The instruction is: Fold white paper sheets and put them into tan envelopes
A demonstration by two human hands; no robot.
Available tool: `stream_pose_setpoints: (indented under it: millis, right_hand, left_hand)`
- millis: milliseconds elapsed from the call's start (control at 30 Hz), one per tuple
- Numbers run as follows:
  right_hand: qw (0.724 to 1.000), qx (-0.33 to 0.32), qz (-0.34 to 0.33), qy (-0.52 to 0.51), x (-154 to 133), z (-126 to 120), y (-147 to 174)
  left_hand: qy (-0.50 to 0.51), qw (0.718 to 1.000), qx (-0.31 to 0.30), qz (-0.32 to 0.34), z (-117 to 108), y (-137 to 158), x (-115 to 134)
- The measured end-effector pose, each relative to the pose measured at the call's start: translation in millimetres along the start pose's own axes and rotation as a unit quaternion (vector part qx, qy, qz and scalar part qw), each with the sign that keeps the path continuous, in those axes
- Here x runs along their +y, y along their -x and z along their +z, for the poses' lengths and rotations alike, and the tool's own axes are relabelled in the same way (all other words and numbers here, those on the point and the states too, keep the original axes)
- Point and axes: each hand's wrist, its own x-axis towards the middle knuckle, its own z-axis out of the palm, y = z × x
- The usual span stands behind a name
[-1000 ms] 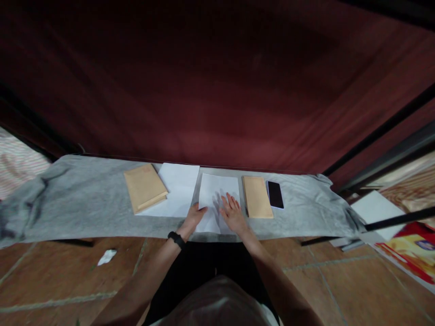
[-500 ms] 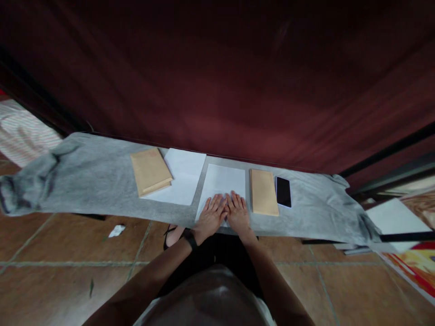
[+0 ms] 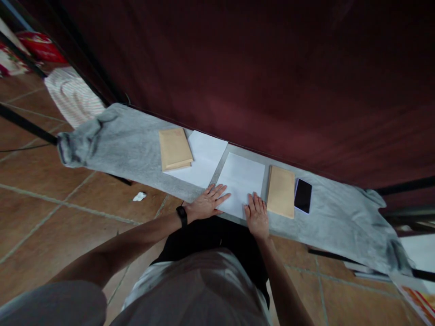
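Observation:
A sheet of white paper [image 3: 240, 176] lies flat on a narrow surface covered by grey cloth [image 3: 132, 136]. My left hand [image 3: 208, 202], with a dark band on the wrist, rests on the near left part of the sheet, fingers spread. On its near right edge lies my right hand [image 3: 256, 215], fingers stretched forward and holding nothing. To the left is more white paper [image 3: 208, 156], partly under a stack of brown envelopes [image 3: 175, 147]. Just right of my right hand lies another brown envelope stack [image 3: 281, 191].
A phone [image 3: 302, 195] lies right of the right-hand envelopes. Behind the narrow surface rises a dark red panel [image 3: 238, 90]. Striped cloth [image 3: 76, 95] hangs at the far left, and a crumpled white scrap [image 3: 139, 196] is on the tiled floor [image 3: 112, 199].
My hands, side by side before, have moved apart to the left and right edges of the sheet. The view has turned left and tilted.

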Motion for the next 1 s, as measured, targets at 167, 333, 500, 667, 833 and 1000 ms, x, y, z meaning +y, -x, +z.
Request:
stream_pose_setpoints:
  millis: [167, 333, 500, 667, 833, 1000]
  right_hand:
    - [0.995, -0.052, -0.071, -0.04, 16.7, -13.5, 20.3]
    - [0.987, -0.094, -0.095, -0.091, 29.7, -20.8, 29.3]
    - [0.978, -0.08, -0.082, -0.177, 31.3, -24.7, 28.2]
    - [0.968, -0.087, -0.069, -0.224, 27.6, -35.7, 34.4]
    - [0.969, -0.071, -0.055, -0.232, 22.5, -36.0, 39.3]
    - [0.97, -0.055, -0.036, -0.234, 17.2, -27.8, 32.1]
  left_hand:
    - [-0.013, 1.0, 0.01, 0.006, 0.7, 3.5, 2.7]
    - [-0.041, 0.999, 0.014, 0.018, 1.3, 5.9, 4.1]
    - [-0.038, 0.999, 0.007, 0.021, -0.7, 11.3, 6.3]
    - [0.009, 0.999, -0.008, 0.043, -9.0, 25.4, -1.8]
    - [0.06, 0.997, -0.015, 0.052, -8.0, 29.6, -24.4]
    - [0.091, 0.996, -0.005, 0.014, -4.1, 15.4, -27.5]
